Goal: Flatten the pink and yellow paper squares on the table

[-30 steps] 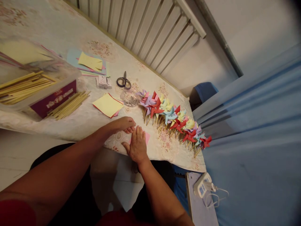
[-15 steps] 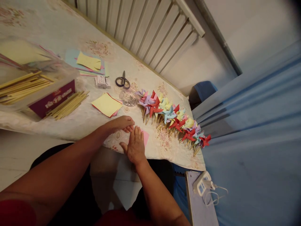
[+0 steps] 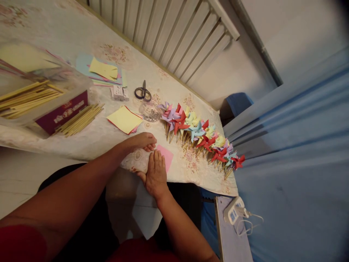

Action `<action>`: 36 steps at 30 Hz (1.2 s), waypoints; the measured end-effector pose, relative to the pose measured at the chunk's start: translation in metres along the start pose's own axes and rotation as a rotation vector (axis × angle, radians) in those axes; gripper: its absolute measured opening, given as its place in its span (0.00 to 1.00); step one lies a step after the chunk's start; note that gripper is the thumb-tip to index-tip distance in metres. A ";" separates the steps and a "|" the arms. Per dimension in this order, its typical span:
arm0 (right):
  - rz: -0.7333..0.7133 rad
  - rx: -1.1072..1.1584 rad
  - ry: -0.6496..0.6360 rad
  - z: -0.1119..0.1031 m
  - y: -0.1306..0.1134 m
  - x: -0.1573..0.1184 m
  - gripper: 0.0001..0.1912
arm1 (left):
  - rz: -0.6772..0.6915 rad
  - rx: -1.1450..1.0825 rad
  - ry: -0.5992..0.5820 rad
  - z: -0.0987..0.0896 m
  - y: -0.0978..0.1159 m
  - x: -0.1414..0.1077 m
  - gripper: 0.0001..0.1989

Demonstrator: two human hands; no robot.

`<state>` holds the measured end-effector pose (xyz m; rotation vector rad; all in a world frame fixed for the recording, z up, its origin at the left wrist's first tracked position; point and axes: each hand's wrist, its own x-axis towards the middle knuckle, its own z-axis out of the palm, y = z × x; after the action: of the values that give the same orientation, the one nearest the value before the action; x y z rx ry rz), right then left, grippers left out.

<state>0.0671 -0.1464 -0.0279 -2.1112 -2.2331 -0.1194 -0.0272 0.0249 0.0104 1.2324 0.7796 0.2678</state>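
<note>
A square of pink paper (image 3: pixel 168 157) lies near the front edge of the table, partly covered by my right hand (image 3: pixel 156 173). That hand rests flat on the paper's left side, its fingers together and stretched out, thumb apart. At the paper's upper left corner is my left hand (image 3: pixel 144 141), its fingers curled in. Whether its fingertips pinch the corner or anything else is hidden. Just above the left hand sits a stack of coloured paper squares (image 3: pixel 124 120), yellow on top. To the right, many paper pinwheels (image 3: pixel 195 127) on sticks lie in a row.
Behind the stack are a bag of small metal pieces (image 3: pixel 150 113), scissors (image 3: pixel 143 94) and small white boxes (image 3: pixel 119 93). More coloured paper (image 3: pixel 103 69) lies beyond. On the left, thin sticks (image 3: pixel 80 120) lie beside a plastic box (image 3: pixel 61 113). A power strip (image 3: pixel 233 211) stands lower right.
My right hand has slid slightly down and left, so more of the pink paper shows. My left hand stays curled at almost the same spot.
</note>
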 end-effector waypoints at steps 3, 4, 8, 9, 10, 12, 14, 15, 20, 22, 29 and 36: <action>0.004 -0.003 -0.005 0.000 0.000 0.001 0.46 | -0.001 0.007 -0.005 0.000 0.000 0.000 0.12; 0.019 -0.004 -0.005 -0.001 0.001 0.004 0.45 | 0.002 0.005 -0.008 0.000 0.000 0.000 0.12; 0.048 -0.017 0.004 0.000 -0.001 0.010 0.45 | 0.009 -0.001 -0.014 -0.001 -0.001 -0.001 0.12; 0.041 -0.022 0.010 0.001 -0.002 0.007 0.45 | 0.008 0.001 -0.008 -0.001 -0.001 -0.001 0.13; 0.029 -0.027 0.015 0.002 -0.004 0.003 0.46 | 0.007 0.004 -0.002 -0.001 -0.001 0.000 0.13; 0.006 -0.033 0.019 0.004 -0.006 -0.006 0.46 | 0.001 0.007 0.007 0.000 -0.002 0.001 0.13; 0.007 -0.026 0.020 0.003 -0.007 -0.008 0.45 | -0.006 0.003 0.001 0.001 -0.001 0.002 0.13; 0.016 -0.019 0.020 0.002 -0.007 -0.005 0.45 | -0.007 -0.001 -0.006 0.001 -0.001 0.002 0.12; 0.050 0.020 0.030 -0.001 -0.003 0.012 0.42 | 0.006 -0.023 -0.020 0.001 -0.001 0.001 0.11; 0.045 0.019 0.037 0.001 -0.005 0.008 0.42 | 0.001 -0.025 -0.015 0.000 -0.002 0.001 0.12; 0.003 0.034 -0.003 0.005 -0.018 -0.030 0.46 | -0.012 0.009 -0.009 0.001 -0.002 0.005 0.12; -0.064 0.187 0.014 -0.009 -0.012 -0.051 0.45 | -0.006 -0.004 -0.004 0.001 0.001 0.000 0.10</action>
<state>0.0575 -0.1982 -0.0245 -1.9386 -2.2082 0.0683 -0.0261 0.0241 0.0114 1.2258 0.7785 0.2614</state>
